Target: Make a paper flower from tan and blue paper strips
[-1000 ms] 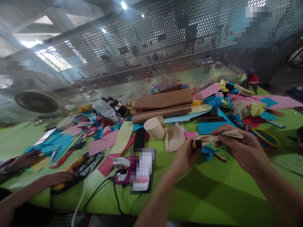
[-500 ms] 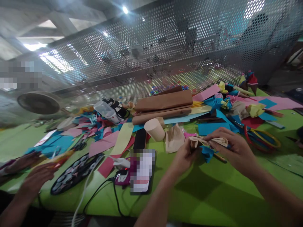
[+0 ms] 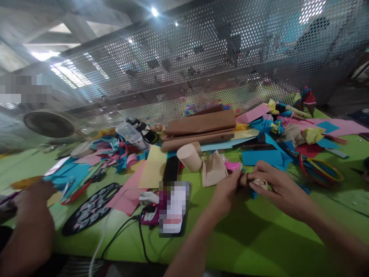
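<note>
Gripping small brown piece [image 3: 243, 180] in left hand [image 3: 226, 190], pinching crumpled beige paper [image 3: 260, 183] with bent fingers of right hand [image 3: 276, 187]. Holding both close together, low above green tabletop [image 3: 239, 238], right of beige roll [image 3: 189, 157].

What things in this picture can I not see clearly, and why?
Head view, all items:
- Crumpled beige paper: full shape hidden by the right hand.
- Left hand's grip: its own fingers hide what they pinch.
- Rectangular dark-edged phone: screen masked by square blocks.
- Other person's hand: blurred, fingers unclear.
- Shapes behind the grey perforated metal panel: too small, broken up by it.
</note>
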### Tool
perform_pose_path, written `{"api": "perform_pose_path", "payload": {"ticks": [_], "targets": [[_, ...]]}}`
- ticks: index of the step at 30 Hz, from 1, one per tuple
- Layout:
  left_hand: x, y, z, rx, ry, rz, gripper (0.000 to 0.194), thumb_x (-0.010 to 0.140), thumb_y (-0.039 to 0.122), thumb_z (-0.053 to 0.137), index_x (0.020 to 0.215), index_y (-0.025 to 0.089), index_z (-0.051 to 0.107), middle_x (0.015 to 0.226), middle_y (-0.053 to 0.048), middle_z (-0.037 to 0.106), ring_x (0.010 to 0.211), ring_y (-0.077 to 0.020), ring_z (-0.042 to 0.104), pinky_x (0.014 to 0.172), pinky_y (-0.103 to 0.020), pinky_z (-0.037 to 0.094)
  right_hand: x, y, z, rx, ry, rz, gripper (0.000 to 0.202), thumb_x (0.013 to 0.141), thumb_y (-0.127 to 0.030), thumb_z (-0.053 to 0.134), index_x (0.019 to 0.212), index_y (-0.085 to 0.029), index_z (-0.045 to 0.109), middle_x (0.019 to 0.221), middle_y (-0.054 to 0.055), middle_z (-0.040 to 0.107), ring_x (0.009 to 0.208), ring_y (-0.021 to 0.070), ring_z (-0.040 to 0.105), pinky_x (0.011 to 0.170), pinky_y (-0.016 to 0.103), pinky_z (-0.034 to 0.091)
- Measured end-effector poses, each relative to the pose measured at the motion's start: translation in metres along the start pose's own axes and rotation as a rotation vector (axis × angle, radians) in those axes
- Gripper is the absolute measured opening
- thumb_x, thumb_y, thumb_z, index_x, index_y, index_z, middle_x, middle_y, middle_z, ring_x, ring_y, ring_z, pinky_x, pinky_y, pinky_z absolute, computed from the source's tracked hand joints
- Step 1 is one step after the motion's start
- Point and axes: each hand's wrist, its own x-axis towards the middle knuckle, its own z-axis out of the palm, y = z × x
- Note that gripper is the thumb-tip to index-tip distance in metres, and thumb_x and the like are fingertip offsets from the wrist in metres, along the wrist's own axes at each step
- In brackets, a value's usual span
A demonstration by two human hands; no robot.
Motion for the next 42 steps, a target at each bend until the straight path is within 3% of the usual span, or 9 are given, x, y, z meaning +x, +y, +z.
{"api": "perform_pose_path", "payload": {"ticks": [8,13,15,20,27,34,39,42], "targets": [[-0.001,-0.004,0.002,-0.06,-0.061,-0.046,0.02,0.084,0.017,0.061,0.099,0.02,0.048,0.085,-0.001,0.06,0.073,-0.0148,0.051,0.064,-0.025,0.037,-0.003,-0.002,0.001,-0.082,-0.07,-0.034,0.016,0.097,-0.027,0.054,0.09,-0.024,0.068,0.094,0.005,0.054,0.089,0.0224,0.056,0.077,0.037,0.048],[0.0,-0.001,-0.003,-0.224,-0.094,-0.126,0.026,0.086,0.024,0.064,0.107,0.018,0.05,0.092,-0.003,0.063,0.081,-0.0175,0.055,0.07,-0.027,0.043,-0.001,0.004,0.009,-0.128,0.025,-0.039,0.008,0.09,-0.032,0.065,0.092,-0.026,0.069,0.113,0.01,0.058,0.111,0.0324,0.054,0.094,0.051,0.047],[0.0,0.001,-0.002,-0.321,-0.069,-0.108,0.029,0.088,0.027,0.064,0.112,0.017,0.051,0.098,-0.005,0.065,0.086,-0.0181,0.057,0.076,-0.029,0.047,0.0,0.007,0.01,-0.071,0.055,-0.036,0.008,0.09,-0.029,0.064,0.095,-0.027,0.07,0.116,0.009,0.058,0.116,0.0324,0.054,0.097,0.051,0.046],[0.001,0.004,-0.001,-0.411,-0.025,-0.149,0.029,0.092,0.031,0.063,0.117,0.018,0.054,0.105,-0.007,0.067,0.094,-0.02,0.059,0.084,-0.031,0.049,0.002,0.013,0.009,0.215,0.151,-0.002,0.015,0.096,-0.028,0.058,0.107,-0.027,0.068,0.11,0.007,0.06,0.106,0.0248,0.061,0.089,0.038,0.051],[0.002,0.002,0.0,-0.356,0.014,-0.194,0.029,0.091,0.028,0.065,0.116,0.02,0.056,0.101,-0.005,0.067,0.096,-0.0206,0.061,0.088,-0.034,0.049,0.002,0.024,0.016,0.134,0.406,0.012,0.005,0.092,-0.031,0.067,0.092,-0.026,0.067,0.09,0.004,0.068,0.086,0.0241,0.063,0.077,0.038,0.049],[0.003,0.007,-0.001,-0.323,-0.03,-0.226,0.02,0.086,0.02,0.066,0.103,0.019,0.056,0.092,-0.002,0.065,0.083,-0.0167,0.058,0.075,-0.027,0.047,0.004,0.029,0.027,0.007,0.407,-0.031,0.009,0.092,-0.032,0.065,0.091,-0.027,0.073,0.089,0.006,0.064,0.09,0.0267,0.063,0.076,0.041,0.051],[0.003,0.002,0.002,-0.458,-0.021,-0.198,0.029,0.088,0.026,0.068,0.113,0.017,0.055,0.101,-0.006,0.067,0.093,-0.0191,0.06,0.084,-0.031,0.051,0.005,0.019,0.021,-0.066,0.254,-0.109,0.018,0.097,-0.03,0.058,0.105,-0.031,0.075,0.101,0.007,0.066,0.097,0.0273,0.062,0.083,0.046,0.05],[0.003,-0.003,0.004,-0.507,0.001,-0.18,0.029,0.09,0.03,0.067,0.113,0.018,0.055,0.104,-0.006,0.067,0.096,-0.0195,0.06,0.09,-0.034,0.051,0.004,0.018,0.021,-0.058,0.36,-0.136,0.023,0.094,-0.027,0.062,0.116,-0.031,0.069,0.109,0.008,0.065,0.105,0.0285,0.062,0.088,0.047,0.05]]}}
